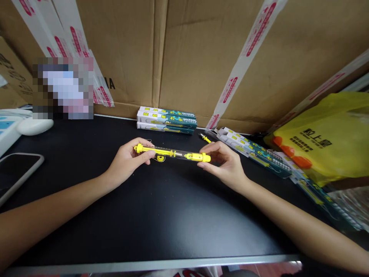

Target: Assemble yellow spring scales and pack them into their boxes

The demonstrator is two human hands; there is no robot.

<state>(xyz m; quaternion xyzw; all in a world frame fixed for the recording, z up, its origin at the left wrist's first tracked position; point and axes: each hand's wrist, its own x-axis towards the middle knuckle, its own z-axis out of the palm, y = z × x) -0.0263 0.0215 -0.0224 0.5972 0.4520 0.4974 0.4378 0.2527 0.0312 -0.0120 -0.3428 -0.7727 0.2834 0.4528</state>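
A clear tube spring scale (pixel 178 154) with yellow end parts and a metal spring inside lies level across both hands, above the black table (pixel 161 219). My left hand (pixel 129 156) pinches its left end between thumb and fingers. At the other end, the yellow cap sits between the thumb and fingertips of my right hand (pixel 225 163). Just behind the tube, a small yellow ring-shaped piece (pixel 160 158) shows on the table, partly covered. Another thin yellow part (pixel 205 138) with a metal tip lies beyond my right hand, which hides part of it.
Stacked small boxes (pixel 166 120) stand at the back against large cardboard (pixel 196 57). More such boxes (pixel 253 150) run along the right, beside a yellow plastic bag (pixel 325 134). To the left are a phone (pixel 20 173) and a white mouse (pixel 35 125).
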